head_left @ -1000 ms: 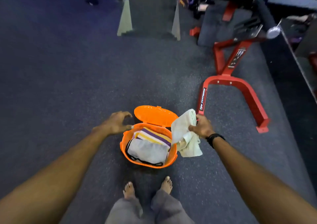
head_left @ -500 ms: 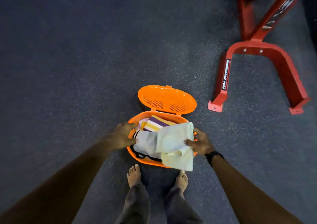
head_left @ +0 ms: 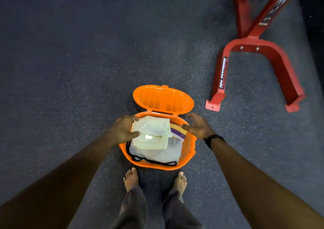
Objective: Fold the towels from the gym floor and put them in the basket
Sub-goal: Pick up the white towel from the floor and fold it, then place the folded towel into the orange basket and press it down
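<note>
An orange basket (head_left: pixel 191 151) stands on the gym floor just ahead of my bare feet, its lid (head_left: pixel 163 99) hinged open at the far side. A folded cream towel (head_left: pixel 152 132) lies on top inside it, over a grey towel (head_left: pixel 157 154) with a black cord and a purple-and-yellow striped towel (head_left: pixel 177 132). My left hand (head_left: pixel 121 129) holds the cream towel's left edge between fingers and thumb. My right hand (head_left: pixel 198 126) hovers over the basket's right rim with loose fingers and holds nothing.
The red steel base of a gym bench (head_left: pixel 263 44) stands on the floor to the far right, its nearest foot (head_left: pixel 212 105) close to the basket lid. Dark speckled rubber flooring (head_left: pixel 78 70) stretches to the left and ahead.
The cream towel has gone from hanging in my right hand into the basket. My right hand has let it go. My left hand has moved from the basket rim to the towel.
</note>
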The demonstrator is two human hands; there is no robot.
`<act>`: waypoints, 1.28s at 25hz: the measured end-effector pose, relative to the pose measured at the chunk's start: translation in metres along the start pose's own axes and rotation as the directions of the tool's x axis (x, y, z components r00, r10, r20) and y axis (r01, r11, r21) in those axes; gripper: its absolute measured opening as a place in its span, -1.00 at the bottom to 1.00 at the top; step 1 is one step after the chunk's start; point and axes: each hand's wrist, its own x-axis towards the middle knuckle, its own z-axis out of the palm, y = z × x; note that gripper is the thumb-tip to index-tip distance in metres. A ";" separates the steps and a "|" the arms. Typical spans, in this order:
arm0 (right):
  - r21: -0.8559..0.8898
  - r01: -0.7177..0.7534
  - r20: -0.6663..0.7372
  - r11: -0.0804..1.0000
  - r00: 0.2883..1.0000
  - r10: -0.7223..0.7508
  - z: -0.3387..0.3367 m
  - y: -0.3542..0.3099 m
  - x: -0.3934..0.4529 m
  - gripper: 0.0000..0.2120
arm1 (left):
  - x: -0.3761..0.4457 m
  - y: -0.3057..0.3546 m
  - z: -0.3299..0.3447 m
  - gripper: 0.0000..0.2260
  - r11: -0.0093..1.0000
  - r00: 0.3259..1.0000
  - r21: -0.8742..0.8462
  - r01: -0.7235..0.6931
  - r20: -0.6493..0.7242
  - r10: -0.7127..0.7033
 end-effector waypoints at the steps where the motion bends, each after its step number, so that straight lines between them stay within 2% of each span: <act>1: 0.018 0.013 -0.002 1.000 1.000 -0.013 -0.014 -0.010 -0.013 -0.52 | -0.006 0.015 -0.009 -0.47 1.000 1.000 -0.014 0.010 -0.005 -0.010; 8: 0.139 0.143 -0.184 0.980 0.976 -0.116 -0.166 -0.091 -0.124 -0.47 | -0.074 0.141 -0.112 -0.53 0.973 0.976 -0.148 -0.179 -0.152 0.157; 10: 0.154 0.188 -0.259 0.970 0.955 -0.143 -0.219 -0.115 -0.165 -0.44 | -0.103 0.194 -0.147 -0.55 0.948 0.944 -0.160 -0.277 -0.231 0.237; 13: 0.145 0.283 -0.373 0.948 0.903 -0.213 -0.291 -0.136 -0.223 -0.20 | -0.142 0.262 -0.189 -0.57 0.904 0.889 -0.197 -0.379 -0.347 0.298; 14: 0.136 0.310 -0.400 0.941 0.886 -0.234 -0.312 -0.138 -0.237 -0.20 | -0.156 0.282 -0.201 -0.58 0.892 0.876 -0.198 -0.407 -0.361 0.320; 16: 0.109 0.346 -0.465 0.932 0.847 -0.260 -0.350 -0.144 -0.269 -0.32 | -0.176 0.315 -0.220 -0.59 0.857 0.851 -0.222 -0.465 -0.378 0.364; 21: 0.072 0.366 -0.601 0.928 0.758 -0.253 -0.409 -0.154 -0.354 -0.45 | -0.220 0.387 -0.255 -0.59 0.775 0.754 -0.169 -0.608 -0.429 0.498; 26: 0.065 0.316 -0.758 0.946 0.633 -0.159 -0.421 -0.130 -0.429 -0.37 | -0.240 0.448 -0.259 -0.53 0.687 0.665 -0.072 -0.723 -0.343 0.663; 29: 0.104 0.234 -0.837 0.967 0.546 -0.042 -0.410 -0.100 -0.486 -0.36 | -0.260 0.487 -0.245 -0.50 0.588 0.575 -0.026 -0.808 -0.245 0.780; 32: 0.155 0.165 -0.891 0.974 0.448 0.066 -0.384 -0.069 -0.543 -0.38 | -0.282 0.516 -0.214 -0.56 0.487 0.482 0.011 -0.873 -0.126 0.867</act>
